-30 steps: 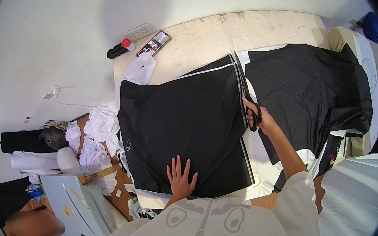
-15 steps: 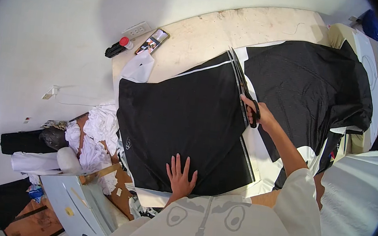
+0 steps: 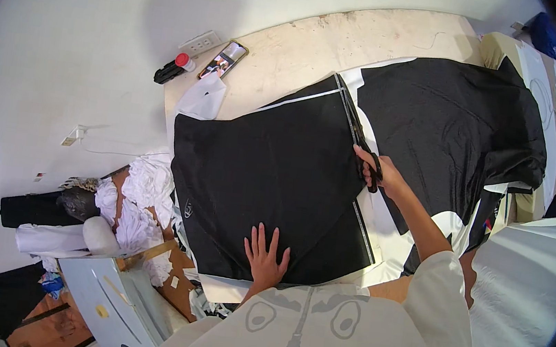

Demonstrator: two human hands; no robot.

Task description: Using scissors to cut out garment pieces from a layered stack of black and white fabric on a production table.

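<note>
A large black fabric piece (image 3: 265, 165) lies over the table in front of me, with a pale line across its far end and a white-edged strip along its right side. My left hand (image 3: 266, 257) rests flat on its near part, fingers spread. In my right hand (image 3: 381, 171) is a pair of black-handled scissors (image 3: 374, 171), held at the right edge of the fabric. Their blades point away from me along that edge; how far they are parted is hard to see. To the right, a second black fabric piece (image 3: 437, 124) lies rumpled over white material.
Along the back left of the wooden table (image 3: 371, 32) lie a phone (image 3: 224, 61), a red-capped container (image 3: 185, 61), a black object (image 3: 167, 73) and a white scrap (image 3: 203, 97). White cloths (image 3: 150, 182) are heaped left of the table. A white sheet (image 3: 521, 286) hangs at the right.
My right hand and the scissors have shifted slightly toward me, and the blades look closer together. My left hand stays in the same place on the black fabric.
</note>
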